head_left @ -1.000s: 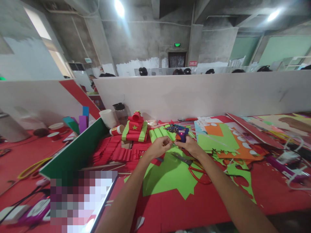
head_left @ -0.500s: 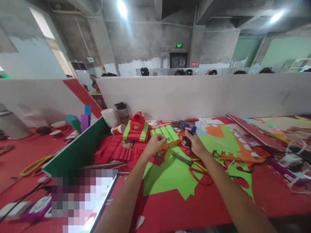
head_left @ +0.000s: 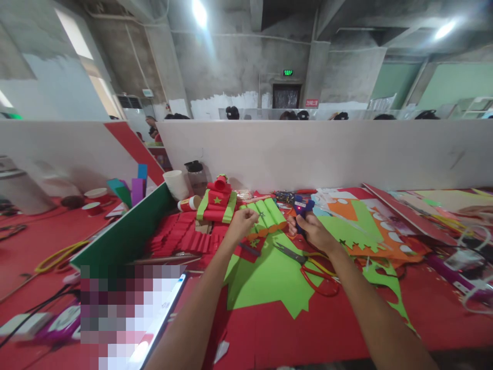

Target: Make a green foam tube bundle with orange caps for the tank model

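My left hand (head_left: 243, 224) is closed in a pinch, with a small green star (head_left: 262, 214) outlined in dark at its fingertips. Under the star lies a ridged piece of rolled green paper (head_left: 274, 214) with an orange edge. My right hand (head_left: 308, 229) grips a blue hot glue gun (head_left: 303, 204) by its handle, and a red light glows on its body. Scissors (head_left: 295, 254) with red and yellow handles lie open below, on a green paper sheet (head_left: 265, 288). A layered red and green paper model (head_left: 217, 201) with a star stands left of my left hand.
Folded red paper strips (head_left: 173, 236) lie beside a green board (head_left: 123, 231). A white cup (head_left: 175, 185) and a dark-lidded bottle (head_left: 196, 177) stand by the white partition (head_left: 308, 154). Cut green and orange sheets (head_left: 362, 223) cover the right. A phone (head_left: 162, 313) lies front left.
My left hand has shifted slightly left and up, and the star with it. The glue gun has turned in my right hand, and its red light now shows.
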The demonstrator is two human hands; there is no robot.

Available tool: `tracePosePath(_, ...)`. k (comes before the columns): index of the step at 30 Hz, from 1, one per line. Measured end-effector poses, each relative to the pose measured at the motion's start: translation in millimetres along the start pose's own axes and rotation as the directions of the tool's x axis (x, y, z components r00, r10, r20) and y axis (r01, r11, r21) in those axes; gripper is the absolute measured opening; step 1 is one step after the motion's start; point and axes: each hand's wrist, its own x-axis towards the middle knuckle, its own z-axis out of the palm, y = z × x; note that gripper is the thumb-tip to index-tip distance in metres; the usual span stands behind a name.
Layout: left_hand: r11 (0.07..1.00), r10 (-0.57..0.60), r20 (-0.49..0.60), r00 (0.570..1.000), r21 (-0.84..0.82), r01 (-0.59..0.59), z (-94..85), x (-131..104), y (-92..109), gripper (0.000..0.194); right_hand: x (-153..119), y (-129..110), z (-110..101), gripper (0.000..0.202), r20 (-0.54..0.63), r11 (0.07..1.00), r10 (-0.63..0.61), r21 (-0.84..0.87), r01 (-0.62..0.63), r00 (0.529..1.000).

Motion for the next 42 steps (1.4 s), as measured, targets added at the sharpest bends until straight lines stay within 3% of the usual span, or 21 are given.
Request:
tracePosePath(5,1.0,-0.002,-0.008,1.0,-0.002,0.002,-1.0,-0.2,0.7,0.024,-4.0,-10.2,-2.6,0.03,-0.014,0.972,-0.032,-0.231,0.028,0.999)
tracePosePath(12,1.0,-0.019,-0.014,1.0,-0.01,0.019,-1.7,-0.9,1.3,0.023,1.0,-6.8,-3.7,0.047,-0.194,0.882,-0.047,-0.469,-0.05,0.98)
tracePosePath(14,1.0,-0.016,-0.015,1.0,-0.005,0.016,-1.7,-0.5,1.3,0.021,1.9,-2.5,-4.5,0.048,-0.22,0.822,-0.055,-0.563,-0.081,0.974)
tracePosePath(19,1.0,-0.019,0.006,1.0,-0.004,0.019,-0.6,2.0,-0.8,0.019,2.9,-0.1,-0.5,0.04,-0.158,0.653,-0.206,-0.757,0.015,0.966)
tracePosePath(28,1.0,0.015,0.012,1.0,-0.022,-0.014,2.6,3.4,-2.5,0.019,2.1,4.9,5.8,0.042,-0.149,0.489,-0.162,-0.871,-0.052,0.976)
tracePosePath(42,0.999,0.043,0.009,0.999,0.022,-0.043,3.8,2.8,-0.9,0.017,2.8,7.9,4.4,0.039,-0.118,0.484,-0.216,-0.875,0.001,0.969)
